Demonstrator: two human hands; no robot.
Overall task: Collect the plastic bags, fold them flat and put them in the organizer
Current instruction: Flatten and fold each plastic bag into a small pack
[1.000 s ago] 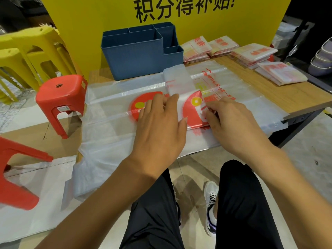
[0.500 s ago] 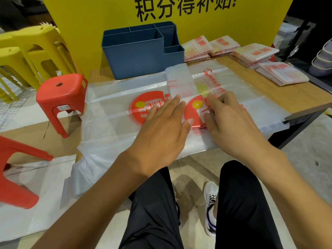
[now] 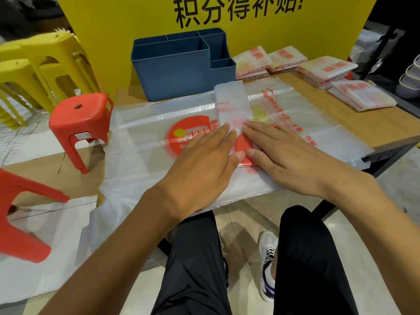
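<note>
At twelve o'clock we face a yellow panel with black characters [image 3: 227, 10]. At nine o'clock we see a red plastic stool [image 3: 79, 119] near stacked yellow plastic stools [image 3: 34, 64], all standing on a pale tiled floor [image 3: 386, 185].

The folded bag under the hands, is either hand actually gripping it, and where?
Neither grips it. The left hand and right hand lie flat, fingers straight, pressing the near end of the folded bag onto the spread bags on the table.

Folded bag [image 3: 230, 103] atop flat bags [image 3: 141, 160]
</note>
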